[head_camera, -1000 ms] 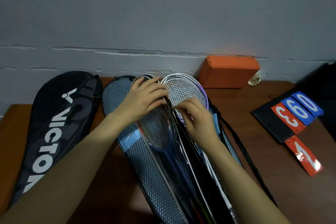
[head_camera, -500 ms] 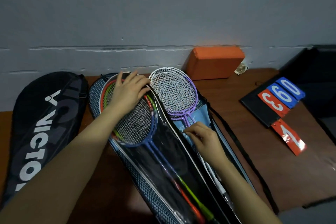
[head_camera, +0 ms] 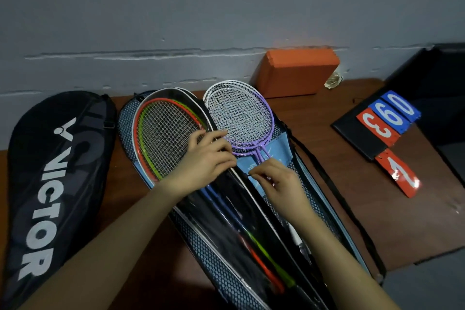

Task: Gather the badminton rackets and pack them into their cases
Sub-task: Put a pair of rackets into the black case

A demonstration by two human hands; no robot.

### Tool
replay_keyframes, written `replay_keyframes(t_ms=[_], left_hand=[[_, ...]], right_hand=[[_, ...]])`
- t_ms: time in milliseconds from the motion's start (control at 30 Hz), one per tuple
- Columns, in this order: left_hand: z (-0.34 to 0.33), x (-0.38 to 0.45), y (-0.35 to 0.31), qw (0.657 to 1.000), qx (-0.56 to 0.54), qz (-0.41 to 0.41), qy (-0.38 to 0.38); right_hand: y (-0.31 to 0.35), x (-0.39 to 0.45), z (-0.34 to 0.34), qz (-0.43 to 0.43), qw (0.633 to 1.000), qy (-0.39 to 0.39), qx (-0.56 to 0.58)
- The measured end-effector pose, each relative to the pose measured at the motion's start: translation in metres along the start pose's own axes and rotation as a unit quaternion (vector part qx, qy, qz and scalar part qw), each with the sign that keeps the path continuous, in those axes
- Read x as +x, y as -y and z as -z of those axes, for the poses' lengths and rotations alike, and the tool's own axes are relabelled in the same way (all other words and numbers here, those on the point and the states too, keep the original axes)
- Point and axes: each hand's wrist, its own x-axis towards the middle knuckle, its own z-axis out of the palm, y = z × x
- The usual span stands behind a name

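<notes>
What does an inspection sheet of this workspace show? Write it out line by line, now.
Surface: brown wooden table against a grey wall.
Job's things: red and green rackets under the clear flap of the blue mesh case; purple and white rackets with heads sticking out of a second case; black Victor case lies apart at left.
Clutter: orange block, shuttlecock, score flip cards.
Hands: left hand grips the flap edge; right hand pinches at the case opening, possibly a zip pull.
Cables: none; a black strap trails right.
Surroundings: dark box at far right.
</notes>
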Motion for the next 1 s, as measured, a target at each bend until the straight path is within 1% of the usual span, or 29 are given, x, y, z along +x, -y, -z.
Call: replay_keyframes(t_ms=[67,167,333,400,500,533,567,633,667,700,767,833,900,1000], left_hand=[[-0.005,0.006,0.006,1.000,0.024,0.005,-0.006],[-0.012,0.012,0.014,0.999,0.029,0.041,-0.007],[-0.023,0.020,0.023,0.995,0.068,0.071,0.034],[-0.028,0.025,0.020,0.990,0.084,0.105,0.053],[-0.029,0.029,0.002,0.975,0.071,0.189,0.090],[-0.033,0.028,-0.008,0.971,0.069,0.198,0.113],[-0.039,0.025,-0.020,0.969,0.066,0.188,0.146],[-0.052,0.015,-0.053,0.966,0.034,0.139,0.217],[-0.058,0.008,-0.069,0.962,0.010,0.119,0.245],[-0.062,0.003,-0.082,0.961,-0.008,0.108,0.256],[-0.065,-0.005,-0.094,0.967,-0.018,0.106,0.232],[-0.061,-0.009,-0.092,0.978,-0.010,0.097,0.184],[-0.055,-0.010,-0.089,0.985,-0.003,0.088,0.150],[-0.055,-0.002,-0.089,0.983,-0.016,0.128,0.131]], right_hand=[[-0.007,-0.008,0.003,-0.004,1.000,0.000,-0.029],[-0.019,-0.025,0.010,-0.036,0.999,0.012,-0.034],[-0.034,-0.051,0.021,-0.058,0.992,0.059,-0.099],[-0.042,-0.059,0.024,-0.074,0.986,0.090,-0.120],[-0.051,-0.068,0.024,-0.096,0.975,0.139,-0.147],[-0.052,-0.069,0.024,-0.099,0.973,0.146,-0.148],[-0.052,-0.069,0.024,-0.103,0.975,0.140,-0.137],[-0.052,-0.069,0.023,-0.105,0.986,0.101,-0.087],[-0.052,-0.069,0.022,-0.101,0.989,0.086,-0.065],[-0.052,-0.071,0.022,-0.094,0.991,0.077,-0.051],[-0.052,-0.075,0.022,-0.086,0.994,0.066,-0.023],[-0.052,-0.079,0.024,-0.084,0.995,0.060,0.002],[-0.051,-0.081,0.027,-0.069,0.996,0.059,-0.003],[-0.051,-0.081,0.035,-0.041,0.997,0.057,-0.036]])
